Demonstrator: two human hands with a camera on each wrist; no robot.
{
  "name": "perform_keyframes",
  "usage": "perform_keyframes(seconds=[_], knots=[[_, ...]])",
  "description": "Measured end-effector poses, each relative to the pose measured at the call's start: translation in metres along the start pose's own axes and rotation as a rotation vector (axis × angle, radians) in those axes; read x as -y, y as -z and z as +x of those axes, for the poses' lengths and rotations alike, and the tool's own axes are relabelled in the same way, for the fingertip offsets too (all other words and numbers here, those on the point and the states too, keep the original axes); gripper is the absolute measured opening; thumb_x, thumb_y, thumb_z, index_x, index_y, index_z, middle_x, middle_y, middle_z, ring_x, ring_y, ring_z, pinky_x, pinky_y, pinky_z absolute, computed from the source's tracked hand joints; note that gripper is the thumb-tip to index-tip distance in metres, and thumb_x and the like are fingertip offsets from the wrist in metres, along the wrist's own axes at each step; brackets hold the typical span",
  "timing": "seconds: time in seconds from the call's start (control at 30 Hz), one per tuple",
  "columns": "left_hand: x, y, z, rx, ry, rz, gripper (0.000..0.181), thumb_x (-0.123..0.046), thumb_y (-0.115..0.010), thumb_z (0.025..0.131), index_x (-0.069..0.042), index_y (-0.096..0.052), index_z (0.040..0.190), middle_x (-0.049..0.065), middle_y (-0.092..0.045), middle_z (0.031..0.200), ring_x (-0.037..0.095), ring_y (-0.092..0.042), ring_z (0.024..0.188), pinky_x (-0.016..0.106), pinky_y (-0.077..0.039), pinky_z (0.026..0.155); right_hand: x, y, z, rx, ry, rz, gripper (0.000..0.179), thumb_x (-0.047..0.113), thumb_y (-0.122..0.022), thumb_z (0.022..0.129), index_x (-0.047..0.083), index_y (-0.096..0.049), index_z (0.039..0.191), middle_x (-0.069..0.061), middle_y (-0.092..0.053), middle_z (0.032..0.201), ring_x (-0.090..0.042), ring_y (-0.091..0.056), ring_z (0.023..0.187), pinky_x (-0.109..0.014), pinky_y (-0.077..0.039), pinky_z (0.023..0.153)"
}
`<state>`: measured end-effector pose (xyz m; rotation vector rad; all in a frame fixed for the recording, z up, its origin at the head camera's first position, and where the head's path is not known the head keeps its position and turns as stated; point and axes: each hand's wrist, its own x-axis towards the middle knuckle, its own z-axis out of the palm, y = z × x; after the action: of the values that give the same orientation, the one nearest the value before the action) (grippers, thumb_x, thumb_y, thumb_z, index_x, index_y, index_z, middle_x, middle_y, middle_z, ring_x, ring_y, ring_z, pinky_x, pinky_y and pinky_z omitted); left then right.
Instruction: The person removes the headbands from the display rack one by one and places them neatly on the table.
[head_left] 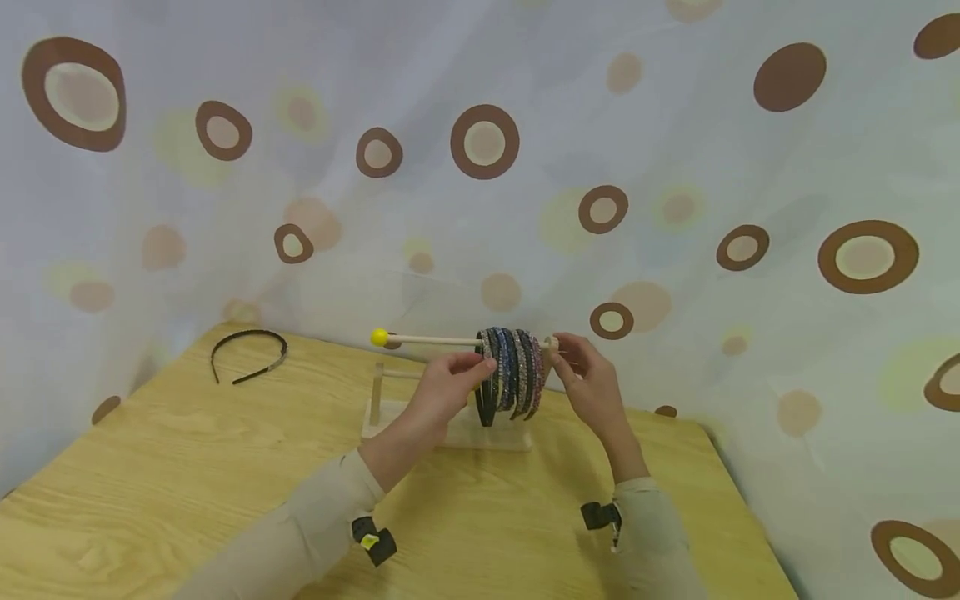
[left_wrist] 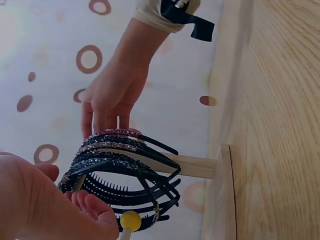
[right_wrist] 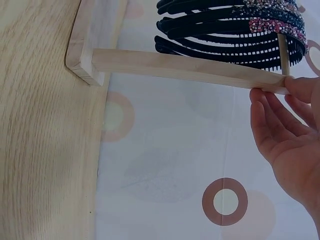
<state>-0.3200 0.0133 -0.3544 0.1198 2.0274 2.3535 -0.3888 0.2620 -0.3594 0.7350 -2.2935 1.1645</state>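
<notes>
Several dark headbands (head_left: 517, 375) with glittery tops hang side by side on the upper rod (head_left: 431, 340) of a wooden stand (left_wrist: 192, 166). My left hand (head_left: 442, 387) is at the left end of the row and pinches the outermost headband (head_left: 487, 408) between thumb and fingers. Part of that grip is hidden in the left wrist view. At the other end, my right hand (head_left: 592, 383) grips the top of the stand's upright (right_wrist: 190, 68) between thumb and fingers, beside the rod's end. A yellow ball (head_left: 380, 337) caps the rod's free left end.
A thin black headband (head_left: 250, 335) lies alone on the wooden table (head_left: 187, 467), at the far left. The stand's pale base (head_left: 487, 439) rests near the table's back edge. Behind it hangs a white cloth (head_left: 420, 75) with brown circles.
</notes>
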Motion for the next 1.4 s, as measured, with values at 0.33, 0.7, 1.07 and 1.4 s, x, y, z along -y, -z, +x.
perform_keyframes(seconds=[0.33,0.7,1.07,1.4], knots=[[0.006,-0.001,0.006,-0.019,-0.004,-0.034,0.040,-0.025,-0.071,0.099,-0.003,-0.062,0.131,0.010,-0.059,0.129,0.029,-0.054,0.122,0.051,-0.045,0.103,0.018,0.000,0.001,-0.003,0.013,0.006,0.035,0.005,-0.062,0.103,0.000,-0.058,0.137,-0.023,-0.063,0.125,-0.038,-0.063,0.112,-0.054,-0.051,0.094],[0.012,0.005,0.011,-0.052,-0.092,0.079,0.028,-0.018,-0.075,0.096,-0.007,-0.071,0.121,0.007,-0.065,0.111,0.024,-0.062,0.103,0.045,-0.052,0.089,0.001,0.000,-0.001,0.008,0.037,-0.025,0.037,0.015,-0.063,0.104,0.006,-0.059,0.139,-0.012,-0.065,0.126,-0.029,-0.065,0.111,-0.045,-0.053,0.093],[0.008,0.012,0.011,-0.127,-0.289,0.283,0.019,-0.014,-0.076,0.095,-0.007,-0.073,0.112,0.002,-0.068,0.098,0.020,-0.066,0.091,0.035,-0.056,0.074,0.005,0.000,0.001,0.013,-0.004,-0.007,0.037,0.020,-0.062,0.105,0.007,-0.058,0.139,-0.010,-0.064,0.128,-0.027,-0.063,0.114,-0.045,-0.051,0.096],[0.002,0.014,0.007,-0.198,-0.465,0.396,0.017,-0.012,-0.073,0.097,-0.006,-0.072,0.112,-0.001,-0.069,0.097,0.016,-0.065,0.088,0.033,-0.056,0.078,0.010,-0.003,-0.001,-0.016,0.014,-0.003,0.037,0.009,-0.063,0.103,0.003,-0.057,0.139,-0.019,-0.063,0.126,-0.036,-0.063,0.112,-0.052,-0.052,0.093]])
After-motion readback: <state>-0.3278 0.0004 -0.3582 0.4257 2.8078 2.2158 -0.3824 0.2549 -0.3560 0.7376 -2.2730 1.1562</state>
